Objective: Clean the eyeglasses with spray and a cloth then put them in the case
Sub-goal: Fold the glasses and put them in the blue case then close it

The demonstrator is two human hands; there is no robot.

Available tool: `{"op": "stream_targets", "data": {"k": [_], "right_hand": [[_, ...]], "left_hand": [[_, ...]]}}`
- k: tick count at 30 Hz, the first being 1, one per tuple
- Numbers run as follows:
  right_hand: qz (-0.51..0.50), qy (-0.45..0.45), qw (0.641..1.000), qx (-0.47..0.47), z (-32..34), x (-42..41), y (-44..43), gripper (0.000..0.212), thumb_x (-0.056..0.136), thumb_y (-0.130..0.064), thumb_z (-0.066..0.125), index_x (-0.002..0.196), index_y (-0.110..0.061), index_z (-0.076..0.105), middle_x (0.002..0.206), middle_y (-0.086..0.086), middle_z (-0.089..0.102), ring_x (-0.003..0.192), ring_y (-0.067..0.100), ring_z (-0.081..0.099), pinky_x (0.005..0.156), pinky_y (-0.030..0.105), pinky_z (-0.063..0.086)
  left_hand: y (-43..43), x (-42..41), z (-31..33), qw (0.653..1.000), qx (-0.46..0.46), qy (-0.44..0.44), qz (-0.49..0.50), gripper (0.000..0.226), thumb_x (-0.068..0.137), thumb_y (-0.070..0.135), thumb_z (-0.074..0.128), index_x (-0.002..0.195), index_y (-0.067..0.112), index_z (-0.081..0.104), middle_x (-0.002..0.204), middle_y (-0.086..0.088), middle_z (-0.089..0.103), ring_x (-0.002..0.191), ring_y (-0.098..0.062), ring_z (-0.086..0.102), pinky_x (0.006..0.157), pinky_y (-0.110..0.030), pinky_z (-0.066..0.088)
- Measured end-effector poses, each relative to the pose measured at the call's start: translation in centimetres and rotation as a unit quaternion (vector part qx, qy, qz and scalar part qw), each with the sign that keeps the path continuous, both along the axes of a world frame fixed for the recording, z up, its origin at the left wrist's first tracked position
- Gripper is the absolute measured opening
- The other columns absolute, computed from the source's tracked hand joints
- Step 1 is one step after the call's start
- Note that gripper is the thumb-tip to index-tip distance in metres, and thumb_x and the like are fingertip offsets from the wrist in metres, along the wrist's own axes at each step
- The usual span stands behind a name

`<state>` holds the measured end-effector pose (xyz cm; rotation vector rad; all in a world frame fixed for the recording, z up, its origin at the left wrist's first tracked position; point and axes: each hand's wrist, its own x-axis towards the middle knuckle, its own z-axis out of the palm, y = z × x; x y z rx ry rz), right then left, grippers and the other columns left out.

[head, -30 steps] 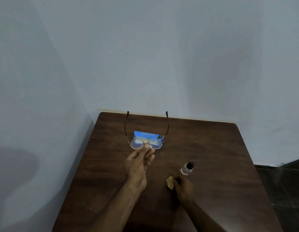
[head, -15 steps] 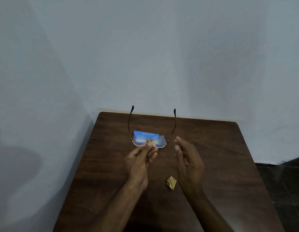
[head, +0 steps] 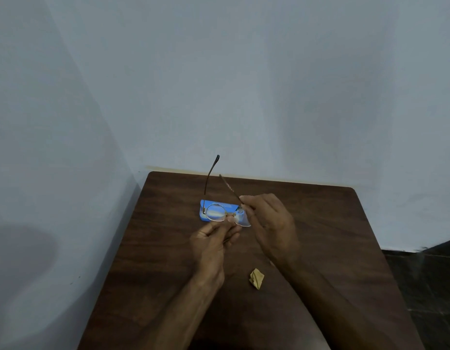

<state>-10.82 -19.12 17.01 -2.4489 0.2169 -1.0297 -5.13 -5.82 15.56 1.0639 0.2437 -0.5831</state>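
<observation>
Right hand (head: 271, 223) — apart earlier — now pinches the eyeglasses (head: 215, 212) by one temple.

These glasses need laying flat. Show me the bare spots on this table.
Bare wood on the table: the left strip beside the left hand, the wide right side beyond the right hand. Crowded: the middle, both hands holding the eyeglasses over the blue case, the yellow cloth between the forearms.

The dark brown table (head: 168, 261) is grained wood with a dull sheen. The thin-rimmed round eyeglasses (head: 215, 212) have clear, glossy lenses. The small yellow cloth (head: 256, 278) looks matt and crumpled.
</observation>
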Motion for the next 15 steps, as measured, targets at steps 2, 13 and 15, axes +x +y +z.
{"op": "stream_targets", "data": {"k": [2,13,15], "right_hand": [[0.026,0.031,0.999,-0.035,-0.4,0.3,-0.3,0.019,0.098,-0.013,0.067,0.115,-0.011,0.075,0.107,0.002,0.071,0.094,0.021,0.065,0.075,0.043,0.057],[0.051,0.082,0.99,-0.106,0.6,0.3,-0.5,0.018,0.094,-0.026,0.059,0.1,-0.019,0.075,0.103,-0.004,0.063,0.092,0.017,0.054,0.071,0.039,0.046],[0.052,0.089,0.987,-0.124,0.8,0.2,-0.6,0.017,0.094,-0.027,0.06,0.1,-0.02,0.074,0.103,-0.002,0.062,0.092,0.017,0.053,0.07,0.039,0.045]], "left_hand": [[-0.2,-0.2,0.1,1.0,0.0,-0.004,-0.005,0.022,0.086,0.006,0.08,0.107,-0.001,0.079,0.1,-0.019,0.08,0.083,-0.02,0.078,0.075,-0.027,0.065],[-1.0,0.0,0.5,0.999,0.006,-0.037,-0.014,0.014,0.087,0.007,0.08,0.099,0.0,0.081,0.095,-0.019,0.081,0.08,-0.021,0.078,0.073,-0.027,0.063],[-1.1,0.0,0.5,0.999,0.011,-0.044,-0.016,0.014,0.087,0.006,0.079,0.099,-0.001,0.08,0.092,-0.017,0.081,0.077,-0.019,0.078,0.07,-0.024,0.062]]}}
